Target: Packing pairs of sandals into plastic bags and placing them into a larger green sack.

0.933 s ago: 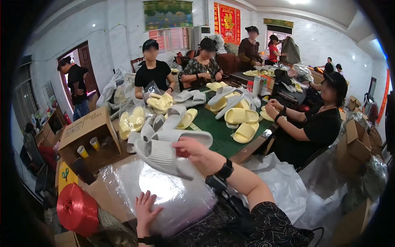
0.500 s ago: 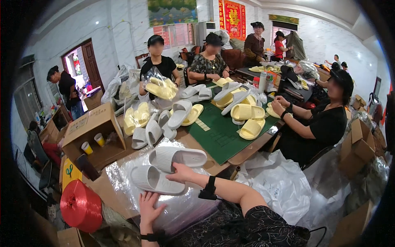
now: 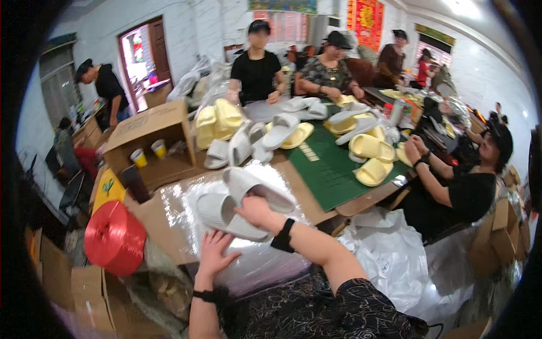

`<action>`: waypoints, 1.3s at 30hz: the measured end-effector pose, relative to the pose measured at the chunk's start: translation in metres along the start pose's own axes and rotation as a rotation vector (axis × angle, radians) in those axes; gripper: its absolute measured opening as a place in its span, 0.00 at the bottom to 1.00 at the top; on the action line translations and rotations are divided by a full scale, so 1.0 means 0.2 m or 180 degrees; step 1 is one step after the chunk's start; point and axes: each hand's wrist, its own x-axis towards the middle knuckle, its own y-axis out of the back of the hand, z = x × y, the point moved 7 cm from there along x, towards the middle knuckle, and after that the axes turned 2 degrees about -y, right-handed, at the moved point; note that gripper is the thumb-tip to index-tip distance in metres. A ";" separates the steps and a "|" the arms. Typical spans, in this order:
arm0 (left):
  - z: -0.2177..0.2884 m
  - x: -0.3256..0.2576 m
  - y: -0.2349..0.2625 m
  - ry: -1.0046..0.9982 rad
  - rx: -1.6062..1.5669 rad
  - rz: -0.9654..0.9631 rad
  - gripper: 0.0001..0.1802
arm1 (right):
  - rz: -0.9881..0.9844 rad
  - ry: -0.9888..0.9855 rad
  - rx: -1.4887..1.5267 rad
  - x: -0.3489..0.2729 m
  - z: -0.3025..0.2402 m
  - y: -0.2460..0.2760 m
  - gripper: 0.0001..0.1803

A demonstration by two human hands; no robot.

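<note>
Two grey ribbed slippers lie side by side in front of me on a stack of clear plastic bags (image 3: 175,206). My right hand (image 3: 259,213) reaches between them and is closed on the sole edge of the near slipper (image 3: 228,217), its thumb on the footbed. Beyond that hand, the far slipper (image 3: 259,186) sits slightly tilted, its toe pointing left. My left hand (image 3: 217,254) is open, fingers spread, lying flat on the plastic with its fingertips at the near slipper's side.
Several grey slippers (image 3: 280,131) and bagged yellow slippers (image 3: 220,121) lie farther back. More slippers (image 3: 372,148) cover a green mat (image 3: 324,189). At left stand an open carton (image 3: 149,127) with yellow-white cups and a red twine spool (image 3: 114,238). Co-workers (image 3: 257,68) surround the table.
My view has swung left, so the scene sits farther right. The far slipper looks more tilted. The co-worker opposite has let go of a bag of yellow slippers, now beside another bag.
</note>
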 end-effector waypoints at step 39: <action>-0.06 -0.03 -0.07 -0.0154 0.0170 0.0008 0.37 | -0.0347 -0.0188 -0.0344 0.10 -0.01 0.06 0.30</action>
